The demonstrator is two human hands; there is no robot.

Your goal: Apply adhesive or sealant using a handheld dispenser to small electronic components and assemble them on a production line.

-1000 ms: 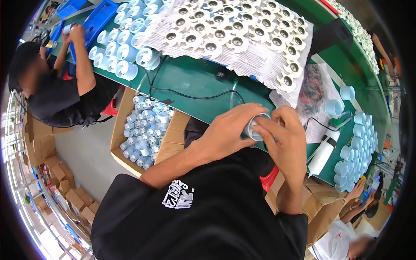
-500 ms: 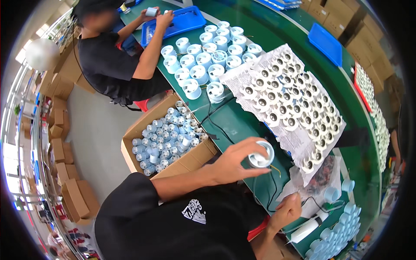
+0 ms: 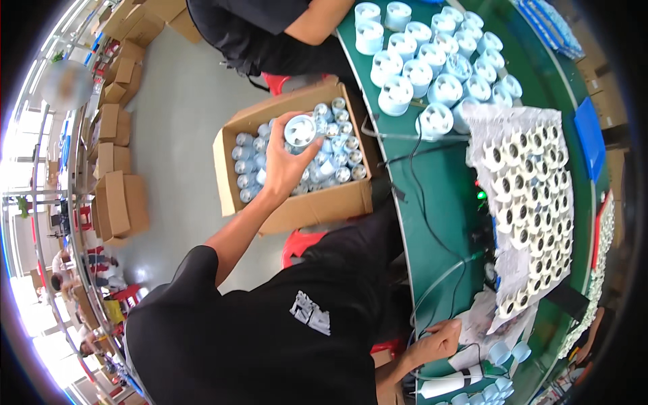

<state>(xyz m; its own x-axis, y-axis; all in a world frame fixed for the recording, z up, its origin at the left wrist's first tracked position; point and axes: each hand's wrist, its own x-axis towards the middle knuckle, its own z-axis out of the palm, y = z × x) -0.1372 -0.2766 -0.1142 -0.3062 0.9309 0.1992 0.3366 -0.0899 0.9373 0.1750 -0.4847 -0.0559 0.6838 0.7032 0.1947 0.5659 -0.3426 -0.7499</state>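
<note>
My left hand [image 3: 285,167] is out over an open cardboard box [image 3: 317,216], its fingers wrapped round a light blue plastic cup-shaped housing [image 3: 300,131] with a white vaned insert inside. Beneath it, similar light blue housings [image 3: 246,167] fill the box in a loose pile. My right hand [image 3: 437,341] is at the near part of the green table, fingers curled in. Whether anything is inside that hand is hidden. Close to it lie a thin black cable [image 3: 453,307] and a white tube with a narrow tip [image 3: 445,385].
More blue housings [image 3: 445,89] stand in rows on the green table [image 3: 432,196]. White round parts with dark centres [image 3: 536,194] cover a paper sheet [image 3: 480,125]. A co-worker's arm [image 3: 320,21] shows at the top. Cartons [image 3: 127,202] line the floor at left.
My left hand has carried the housing left, from above the table edge to over the box. The view has swung left. My right hand stays curled near the table edge.
</note>
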